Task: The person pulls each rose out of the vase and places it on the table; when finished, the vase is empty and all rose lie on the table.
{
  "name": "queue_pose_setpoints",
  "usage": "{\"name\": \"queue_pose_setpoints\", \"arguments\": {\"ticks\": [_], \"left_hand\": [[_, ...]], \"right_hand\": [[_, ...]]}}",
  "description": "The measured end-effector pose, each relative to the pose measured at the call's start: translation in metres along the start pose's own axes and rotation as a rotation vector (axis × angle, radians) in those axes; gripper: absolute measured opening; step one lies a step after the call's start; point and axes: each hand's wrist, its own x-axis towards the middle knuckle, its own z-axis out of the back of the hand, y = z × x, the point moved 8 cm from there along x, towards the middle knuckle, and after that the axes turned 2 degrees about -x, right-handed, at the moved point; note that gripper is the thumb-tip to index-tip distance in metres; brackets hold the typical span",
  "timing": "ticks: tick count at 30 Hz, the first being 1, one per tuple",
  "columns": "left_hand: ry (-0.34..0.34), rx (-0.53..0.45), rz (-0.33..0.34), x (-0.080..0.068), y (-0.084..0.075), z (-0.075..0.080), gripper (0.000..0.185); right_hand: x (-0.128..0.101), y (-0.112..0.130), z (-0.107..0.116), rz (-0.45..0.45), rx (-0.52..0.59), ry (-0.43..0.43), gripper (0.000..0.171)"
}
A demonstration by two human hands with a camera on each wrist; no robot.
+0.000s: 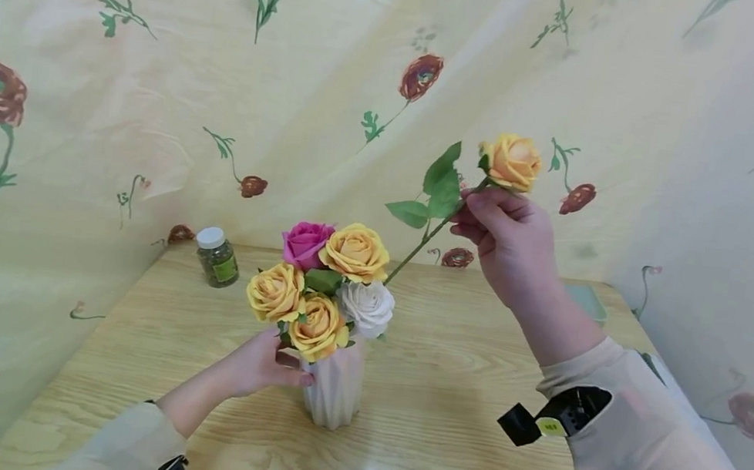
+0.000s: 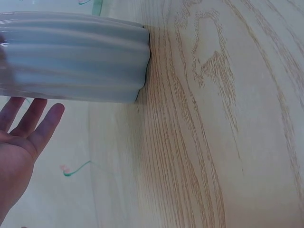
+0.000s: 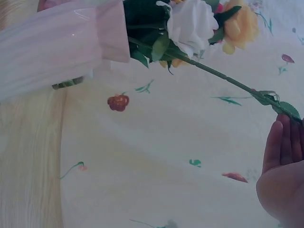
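The fingers of the right hand [image 1: 513, 235] are pinched together on the stem of a yellow rose [image 1: 513, 162], whose flower is above and to the right of the vase [image 1: 336, 389]; the stem enters the vase's mouth. The left hand [image 1: 260, 365] holds the vase's left side, thumb in front. Five other roses [image 1: 356, 254] fill the vase. Behind it, leftward, a jar [image 1: 217, 259] stands on the table [image 1: 459, 368].

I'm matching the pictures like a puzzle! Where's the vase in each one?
Head: the vase stands upright under the roses, lower middle.
Left wrist: the vase is at top left, shown sideways, base pointing right.
Right wrist: the vase is at top left, sideways, mouth pointing right.
Shared landmark: the table, seen in all three.
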Motion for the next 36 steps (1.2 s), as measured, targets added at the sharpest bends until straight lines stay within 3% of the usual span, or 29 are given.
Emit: {"name": "queue_pose_setpoints", "arguments": {"ticks": [5,13,24,30,36], "left_hand": [[-0.006,0.000,0.000,0.000,0.001,0.001,0.060],[0.002,0.008,-0.025,0.000,-0.001,0.000,0.060],[-0.010,0.016,-0.023,-0.001,-0.001,0.001,0.062],[-0.009,-0.013,-0.017,-0.001,0.000,0.000,0.061],[-0.003,-0.020,-0.031,-0.001,0.000,0.000,0.060]], "right_hand": [[0.000,0.007,0.010,-0.011,0.115,0.000,0.006],[0.000,0.017,0.033,0.029,0.191,-0.076,0.006],[-0.007,0.023,0.066,0.031,0.184,-0.201,0.007],[-0.012,0.012,0.084,-0.037,0.117,-0.260,0.006],[-0.023,-0.012,0.098,-0.124,0.006,-0.240,0.007]]}}
